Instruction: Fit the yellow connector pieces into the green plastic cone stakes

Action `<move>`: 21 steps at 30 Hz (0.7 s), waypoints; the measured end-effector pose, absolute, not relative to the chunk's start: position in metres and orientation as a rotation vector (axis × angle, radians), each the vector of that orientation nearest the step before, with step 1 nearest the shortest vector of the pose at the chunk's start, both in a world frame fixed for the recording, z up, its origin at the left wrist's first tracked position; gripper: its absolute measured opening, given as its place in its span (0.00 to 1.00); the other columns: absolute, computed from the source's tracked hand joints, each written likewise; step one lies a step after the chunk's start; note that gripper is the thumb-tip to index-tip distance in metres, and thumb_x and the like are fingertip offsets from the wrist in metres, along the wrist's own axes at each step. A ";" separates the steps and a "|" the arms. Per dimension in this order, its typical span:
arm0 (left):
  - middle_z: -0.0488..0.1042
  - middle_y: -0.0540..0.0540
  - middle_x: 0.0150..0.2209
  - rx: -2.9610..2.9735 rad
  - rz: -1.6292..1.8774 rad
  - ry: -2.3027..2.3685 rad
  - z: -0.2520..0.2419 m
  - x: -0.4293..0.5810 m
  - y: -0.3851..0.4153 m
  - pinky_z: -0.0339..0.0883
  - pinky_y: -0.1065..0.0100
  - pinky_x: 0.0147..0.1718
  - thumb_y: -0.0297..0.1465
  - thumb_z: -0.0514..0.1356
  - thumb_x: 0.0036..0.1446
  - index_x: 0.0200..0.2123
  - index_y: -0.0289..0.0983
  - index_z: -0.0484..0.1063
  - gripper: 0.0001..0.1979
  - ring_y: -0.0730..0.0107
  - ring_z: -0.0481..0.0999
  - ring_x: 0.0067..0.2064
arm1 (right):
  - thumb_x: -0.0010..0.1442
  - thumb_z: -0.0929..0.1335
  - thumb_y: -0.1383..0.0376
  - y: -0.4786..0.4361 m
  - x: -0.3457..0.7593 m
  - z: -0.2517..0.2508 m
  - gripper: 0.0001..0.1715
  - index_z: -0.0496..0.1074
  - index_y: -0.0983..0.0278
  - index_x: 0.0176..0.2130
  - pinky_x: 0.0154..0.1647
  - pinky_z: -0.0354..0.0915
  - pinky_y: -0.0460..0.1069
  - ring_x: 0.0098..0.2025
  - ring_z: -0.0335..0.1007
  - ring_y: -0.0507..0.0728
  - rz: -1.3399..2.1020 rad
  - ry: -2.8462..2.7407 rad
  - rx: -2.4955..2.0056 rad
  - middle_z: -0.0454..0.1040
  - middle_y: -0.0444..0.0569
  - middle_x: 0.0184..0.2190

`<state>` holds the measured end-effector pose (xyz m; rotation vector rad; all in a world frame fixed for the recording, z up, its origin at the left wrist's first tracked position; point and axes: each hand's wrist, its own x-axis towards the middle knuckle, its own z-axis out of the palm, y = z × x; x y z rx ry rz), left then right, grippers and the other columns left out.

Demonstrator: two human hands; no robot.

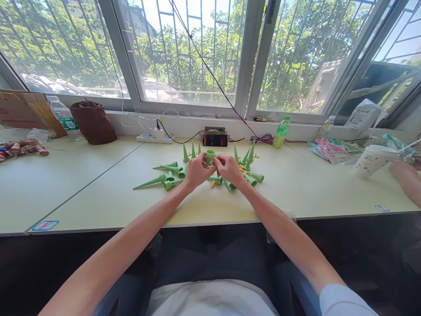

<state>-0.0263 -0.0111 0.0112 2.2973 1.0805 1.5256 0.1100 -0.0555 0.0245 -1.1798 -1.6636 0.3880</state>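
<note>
My left hand [196,169] is closed around a green plastic watering spike [209,154], its wide open end facing up. Against the side of that spike, my right hand [228,169] pinches with thumb and fingertips; whatever small piece sits between them is hidden. Several more green spikes [149,182] lie loose on the table to the left of my hands, and a few stand point up behind them. Another pile of spikes [256,176] mixed with small yellow valve pieces [213,184] lies around and under my right hand.
A phone [215,139] leans at the back, with a power strip [154,138] to its left. A green bottle [281,131] stands behind on the right. Farther right are a white cup [375,160] and another person's hand [406,173]. A brown bag [93,122] sits at the left.
</note>
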 end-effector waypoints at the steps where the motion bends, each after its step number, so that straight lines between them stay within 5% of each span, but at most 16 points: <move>1: 0.72 0.52 0.23 2.300 1.522 1.078 0.011 -0.026 -0.011 0.63 0.71 0.26 0.37 0.63 0.49 0.27 0.39 0.64 0.11 0.73 0.71 0.22 | 0.63 0.62 0.59 -0.056 0.110 0.025 0.19 0.64 0.63 0.23 0.26 0.58 0.46 0.18 0.63 0.50 0.389 -1.659 -1.184 0.64 0.41 0.14; 12: 0.75 0.45 0.37 2.322 1.446 0.930 0.011 -0.025 -0.005 0.68 0.68 0.33 0.37 0.64 0.50 0.39 0.38 0.70 0.14 0.66 0.74 0.37 | 0.65 0.61 0.59 -0.049 0.116 0.022 0.17 0.65 0.62 0.27 0.28 0.57 0.46 0.23 0.64 0.52 0.234 -1.575 -1.257 0.69 0.44 0.19; 21: 0.71 0.49 0.25 1.581 1.201 0.719 0.017 -0.024 -0.002 0.60 0.72 0.17 0.45 0.54 0.59 0.33 0.39 0.64 0.15 0.75 0.67 0.19 | 0.65 0.61 0.59 -0.047 0.118 0.020 0.16 0.71 0.62 0.29 0.31 0.59 0.46 0.24 0.65 0.52 0.158 -1.609 -1.230 0.72 0.45 0.23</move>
